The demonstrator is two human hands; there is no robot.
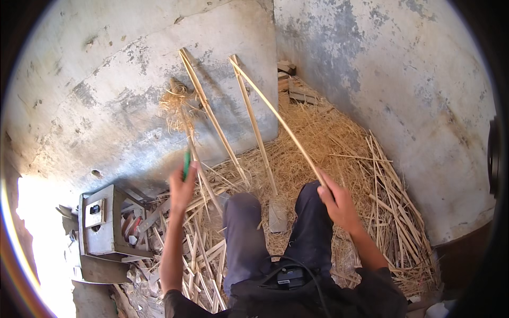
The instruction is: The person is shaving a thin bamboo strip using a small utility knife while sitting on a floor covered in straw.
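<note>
Right fingers (331, 184) gripped pale stick (288, 129), left fingers (177, 178) blurred green tool (186, 161); bracing stick's tip beyond right fingers looked wise.

Two poles (204, 100) leaned against the wall (127, 45) at eleven o'clock, a stick (281, 121) slanted over shavings (328, 124) at one, strips (395, 206) lay at four, a box (107, 236) at eight.

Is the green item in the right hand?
No, the left hand holds the green item; the right hand grips a long pale stick.
</note>
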